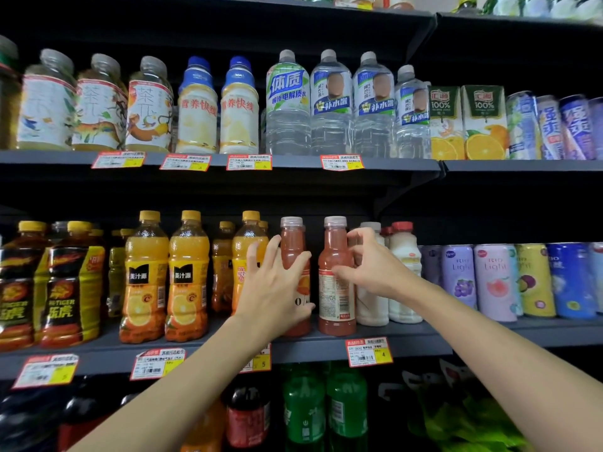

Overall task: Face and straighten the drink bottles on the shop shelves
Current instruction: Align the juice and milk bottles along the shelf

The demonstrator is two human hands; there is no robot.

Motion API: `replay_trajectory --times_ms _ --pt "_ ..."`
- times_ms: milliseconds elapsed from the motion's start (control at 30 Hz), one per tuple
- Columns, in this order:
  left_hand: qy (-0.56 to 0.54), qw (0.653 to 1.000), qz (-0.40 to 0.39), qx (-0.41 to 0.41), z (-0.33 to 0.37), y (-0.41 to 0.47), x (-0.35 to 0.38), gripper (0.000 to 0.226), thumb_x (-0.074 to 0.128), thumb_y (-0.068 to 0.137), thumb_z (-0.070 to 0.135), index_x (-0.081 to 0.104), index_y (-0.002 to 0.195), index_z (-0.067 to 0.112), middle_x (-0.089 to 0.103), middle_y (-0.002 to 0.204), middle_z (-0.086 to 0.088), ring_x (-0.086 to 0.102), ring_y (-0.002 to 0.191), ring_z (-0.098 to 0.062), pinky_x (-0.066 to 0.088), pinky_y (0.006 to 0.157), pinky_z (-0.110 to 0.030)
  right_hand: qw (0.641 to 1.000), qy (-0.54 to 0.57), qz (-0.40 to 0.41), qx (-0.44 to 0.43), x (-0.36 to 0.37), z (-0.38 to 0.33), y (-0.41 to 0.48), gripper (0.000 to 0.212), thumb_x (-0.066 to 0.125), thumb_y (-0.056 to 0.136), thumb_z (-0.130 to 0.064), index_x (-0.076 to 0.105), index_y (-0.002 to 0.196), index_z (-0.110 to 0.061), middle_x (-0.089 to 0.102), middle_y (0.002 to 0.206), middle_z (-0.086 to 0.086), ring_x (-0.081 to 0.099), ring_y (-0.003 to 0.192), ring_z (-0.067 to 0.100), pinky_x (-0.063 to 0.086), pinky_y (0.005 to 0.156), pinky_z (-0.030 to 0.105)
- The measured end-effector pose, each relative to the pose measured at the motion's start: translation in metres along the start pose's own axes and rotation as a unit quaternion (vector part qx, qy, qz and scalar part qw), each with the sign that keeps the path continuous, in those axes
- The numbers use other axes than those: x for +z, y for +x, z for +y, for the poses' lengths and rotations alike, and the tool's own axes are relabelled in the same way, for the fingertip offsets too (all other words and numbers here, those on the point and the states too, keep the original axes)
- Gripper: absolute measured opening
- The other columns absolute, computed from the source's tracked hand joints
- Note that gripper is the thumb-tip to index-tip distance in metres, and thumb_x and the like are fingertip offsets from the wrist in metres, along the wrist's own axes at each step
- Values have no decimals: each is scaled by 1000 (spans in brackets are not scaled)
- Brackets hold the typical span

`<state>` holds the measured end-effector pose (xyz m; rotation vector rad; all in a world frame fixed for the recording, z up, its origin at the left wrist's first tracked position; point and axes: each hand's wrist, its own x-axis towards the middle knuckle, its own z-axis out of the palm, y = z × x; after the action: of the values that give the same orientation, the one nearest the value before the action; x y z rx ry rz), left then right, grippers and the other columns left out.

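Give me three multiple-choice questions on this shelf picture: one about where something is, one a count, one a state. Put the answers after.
1. The left red bottle, gripped by the left hand, stands:
A) beside green bottles
B) right of the orange juice bottles
C) among water bottles

2. Juice cartons in view:
A) one
B) two
C) four

3. The right red bottle, gripped by the right hand, shows:
A) its fine-print label side
B) no label
C) no cap

Answers:
1. B, the orange bottles stand just to its left.
2. B, two cartons stand side by side.
3. A, small print faces outward.
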<state>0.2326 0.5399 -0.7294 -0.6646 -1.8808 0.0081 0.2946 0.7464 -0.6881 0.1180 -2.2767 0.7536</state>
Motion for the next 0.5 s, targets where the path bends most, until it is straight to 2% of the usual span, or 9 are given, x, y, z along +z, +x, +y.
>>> replay_trajectory --times_ms 67,133,233,333,400,467,500 --pt "1 1000 0 -4 0 0 0 90 66 67 71 40 142 30 50 142 -22 26 145 -36 9 117 -58 999 -21 50 8 5 -8 -3 72 77 69 -64 36 122 -37 61 97 -20 56 86 -8 39 65 13" --pt "1 1000 -2 -4 0 0 -1 91 66 67 72 39 143 30 50 143 -20 26 145 -36 8 117 -58 997 -33 62 15 10 -15 -2 59 76 72 -60 42 114 -35 58 92 -22 54 83 -8 39 63 15" --pt "-1 1000 -5 -4 0 -1 -1 91 67 67 71 39 143 29 50 142 -20 28 144 -36 8 116 -57 998 -40 39 43 9 -23 4 43 71 77 -50 52 109 -28 64 93 -13 59 84 2 46 63 23" --pt "-3 1000 -6 -6 1 -1 -1 90 66 69 71 37 144 30 49 143 -19 27 145 -36 6 116 -57 990 -132 32 48 8 -31 3 65 72 77 -60 48 123 -21 66 104 -4 63 93 15 55 75 35" --pt "-7 1000 -8 -8 1 -1 -2 90 66 69 70 37 144 30 49 143 -19 27 145 -36 6 116 -57 975 -214 46 41 9 -36 1 81 69 75 -72 45 127 -16 65 108 0 64 98 22 56 77 39" --pt "-10 1000 -10 -8 1 -1 -2 90 68 68 70 38 143 29 50 142 -19 28 144 -36 7 116 -57 974 -221 44 39 5 -41 1 76 65 75 -76 53 115 -14 65 99 -2 65 91 20 55 70 35" --pt "-11 1000 -12 -7 1 -1 -2 91 68 67 69 39 142 29 51 141 -19 29 143 -36 8 116 -57 983 -176 28 50 1 -42 1 66 62 78 -73 59 106 -14 66 87 -6 67 82 15 53 62 31"
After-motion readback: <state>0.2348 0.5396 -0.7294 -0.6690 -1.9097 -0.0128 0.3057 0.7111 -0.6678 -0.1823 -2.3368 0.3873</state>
